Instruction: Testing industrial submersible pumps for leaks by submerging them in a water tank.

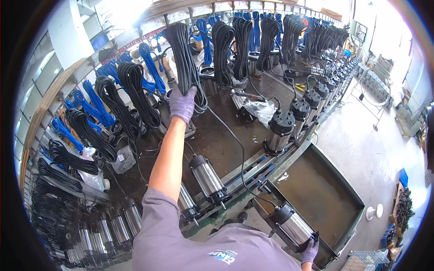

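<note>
My left hand (183,103), in a purple glove, reaches up and closes around the lower end of a hanging coil of black cable (181,49). From the coil's side a single cable runs down to a submersible pump (291,223), a shiny steel cylinder with black ends. That pump lies tilted along the near side of a water tray. My right hand (310,252), gloved too, grips its black lower end; some of the fingers are hidden. Another steel pump (208,176) lies at the bench edge beside my left arm.
More black cable coils (270,38) and blue cable coils (151,67) hang along the rack. Upright pumps (280,128) line the bench's right edge. A clear plastic bag (260,110) sits on the dark bench (226,135). The metal tray (337,169) holds murky water.
</note>
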{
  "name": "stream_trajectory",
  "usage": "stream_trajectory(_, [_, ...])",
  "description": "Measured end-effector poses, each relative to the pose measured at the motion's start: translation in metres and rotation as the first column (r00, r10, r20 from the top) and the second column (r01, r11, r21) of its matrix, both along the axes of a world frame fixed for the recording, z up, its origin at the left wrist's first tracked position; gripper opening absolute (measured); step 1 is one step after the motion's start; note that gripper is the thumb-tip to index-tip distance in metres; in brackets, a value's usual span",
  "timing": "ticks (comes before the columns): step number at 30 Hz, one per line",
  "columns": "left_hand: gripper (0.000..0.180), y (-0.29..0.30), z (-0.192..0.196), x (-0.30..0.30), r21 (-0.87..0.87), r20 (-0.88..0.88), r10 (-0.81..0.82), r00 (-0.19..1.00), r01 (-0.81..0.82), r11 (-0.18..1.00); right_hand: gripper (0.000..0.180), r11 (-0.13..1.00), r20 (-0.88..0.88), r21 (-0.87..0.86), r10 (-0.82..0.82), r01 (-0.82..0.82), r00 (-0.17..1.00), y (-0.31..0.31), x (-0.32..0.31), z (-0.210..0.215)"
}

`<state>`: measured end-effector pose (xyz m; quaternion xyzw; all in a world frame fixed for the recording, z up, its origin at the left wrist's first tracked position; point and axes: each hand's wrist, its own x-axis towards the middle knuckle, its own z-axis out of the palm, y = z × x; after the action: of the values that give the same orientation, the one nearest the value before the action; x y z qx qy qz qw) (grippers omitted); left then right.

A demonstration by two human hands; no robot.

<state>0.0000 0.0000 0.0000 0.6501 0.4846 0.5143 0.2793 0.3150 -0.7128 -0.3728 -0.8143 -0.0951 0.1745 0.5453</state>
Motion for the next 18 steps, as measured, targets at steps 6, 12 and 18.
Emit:
stream_trajectory(6, [0.065,0.015,-0.112,-0.006,0.062,-0.248,0.326,0.912,-0.321,0.945,0.046,0.998,0.089,-0.059,0.041,-0.035,0.995,-0.009,-0.008,0.019])
stream_trajectory(12, [0.043,-0.099,-0.197,0.039,-0.517,0.263,-0.036,0.964,0.172,0.838,0.046,0.992,0.060,-0.121,-0.038,0.045,0.998,0.031,-0.022,0.074])
stream_trajectory(18, [0.041,-0.226,-0.340,0.067,-0.146,-0.559,-0.411,0.720,0.403,0.904,0.057,0.987,-0.029,-0.159,-0.038,0.033,0.999,0.027,-0.007,0.043])
